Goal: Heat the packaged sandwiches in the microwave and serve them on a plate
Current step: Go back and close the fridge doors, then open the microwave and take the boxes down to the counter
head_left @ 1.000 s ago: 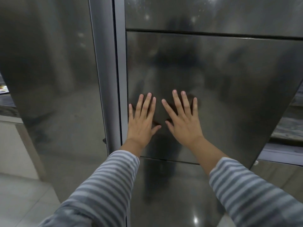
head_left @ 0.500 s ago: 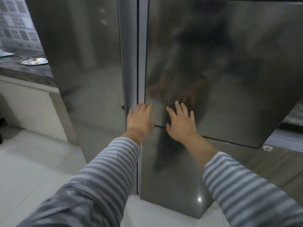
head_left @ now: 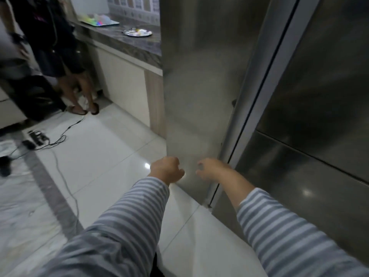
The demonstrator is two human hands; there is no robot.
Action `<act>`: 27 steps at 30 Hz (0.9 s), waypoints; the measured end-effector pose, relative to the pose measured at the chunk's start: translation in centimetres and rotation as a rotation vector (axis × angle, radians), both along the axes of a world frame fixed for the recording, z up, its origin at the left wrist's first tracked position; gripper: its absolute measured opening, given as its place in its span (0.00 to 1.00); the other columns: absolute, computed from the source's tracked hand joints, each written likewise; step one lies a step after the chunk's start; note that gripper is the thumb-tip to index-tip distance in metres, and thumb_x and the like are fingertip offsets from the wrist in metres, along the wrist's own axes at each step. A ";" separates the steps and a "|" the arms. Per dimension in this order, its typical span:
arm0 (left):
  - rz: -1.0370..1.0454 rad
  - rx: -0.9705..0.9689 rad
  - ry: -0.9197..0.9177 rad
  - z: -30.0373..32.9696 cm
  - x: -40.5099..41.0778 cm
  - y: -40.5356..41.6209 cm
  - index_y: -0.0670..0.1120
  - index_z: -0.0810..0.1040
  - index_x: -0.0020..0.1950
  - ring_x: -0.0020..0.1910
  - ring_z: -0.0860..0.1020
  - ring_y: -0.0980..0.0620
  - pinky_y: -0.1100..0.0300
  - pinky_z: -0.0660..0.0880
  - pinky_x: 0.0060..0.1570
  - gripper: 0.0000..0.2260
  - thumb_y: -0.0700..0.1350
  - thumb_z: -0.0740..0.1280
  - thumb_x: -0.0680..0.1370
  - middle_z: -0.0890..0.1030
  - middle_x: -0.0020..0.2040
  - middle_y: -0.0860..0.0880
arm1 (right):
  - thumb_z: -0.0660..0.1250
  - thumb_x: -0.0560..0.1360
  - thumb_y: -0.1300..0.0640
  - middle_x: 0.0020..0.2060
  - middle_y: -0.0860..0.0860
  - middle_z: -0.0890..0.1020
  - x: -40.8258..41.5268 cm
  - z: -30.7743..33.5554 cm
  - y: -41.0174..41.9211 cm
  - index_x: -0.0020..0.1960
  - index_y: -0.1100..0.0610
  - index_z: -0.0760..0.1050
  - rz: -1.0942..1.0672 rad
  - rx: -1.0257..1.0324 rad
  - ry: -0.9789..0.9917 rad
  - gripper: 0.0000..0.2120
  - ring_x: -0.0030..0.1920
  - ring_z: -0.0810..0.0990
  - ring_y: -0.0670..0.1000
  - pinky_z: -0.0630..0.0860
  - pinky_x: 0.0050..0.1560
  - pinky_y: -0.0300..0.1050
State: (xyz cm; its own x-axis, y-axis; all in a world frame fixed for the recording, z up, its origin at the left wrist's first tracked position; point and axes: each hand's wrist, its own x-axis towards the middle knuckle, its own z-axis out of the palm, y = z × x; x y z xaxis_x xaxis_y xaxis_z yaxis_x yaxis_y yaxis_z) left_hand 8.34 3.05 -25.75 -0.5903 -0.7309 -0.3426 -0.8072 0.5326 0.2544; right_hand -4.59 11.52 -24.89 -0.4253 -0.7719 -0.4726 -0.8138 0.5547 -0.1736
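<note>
Both the left hand (head_left: 166, 169) and right hand (head_left: 211, 169) hang, seemingly empty, before the fridge (head_left: 199, 76).

You have just one camera, and it sits on your head. It looks forward and down, close to the shiny fridge (head_left: 209, 80) on your right. On your left it sees far across the white floor (head_left: 103, 148).

No readable text, labels, brands or numbers anywhere in view. The steel fridge doors (head_left: 319, 86) are unmarked. The wall tiles (head_left: 135, 2) behind the counter carry patterned squares, too blurred to read as writing. The tray (head_left: 137, 33) on the counter shows colours only.
</note>
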 end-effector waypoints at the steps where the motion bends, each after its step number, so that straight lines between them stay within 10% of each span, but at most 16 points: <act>1: 0.022 0.002 -0.005 -0.3 0.8 -1.1 0.52 0.72 0.68 0.65 0.73 0.48 0.54 0.70 0.62 0.21 0.57 0.62 0.77 0.75 0.66 0.50 | 0.59 0.78 0.49 0.71 0.52 0.69 0.6 -0.3 -1.5 0.71 0.51 0.67 0.023 -0.001 -0.018 0.22 0.69 0.70 0.56 0.68 0.67 0.50; 27: 0.260 0.000 0.039 -1.6 8.6 -48.0 0.52 0.70 0.69 0.65 0.72 0.49 0.54 0.70 0.61 0.21 0.56 0.60 0.78 0.75 0.66 0.51 | 0.59 0.78 0.48 0.71 0.52 0.68 7.8 -2.6 -52.1 0.72 0.51 0.65 0.192 -0.031 -0.087 0.23 0.69 0.69 0.54 0.67 0.69 0.52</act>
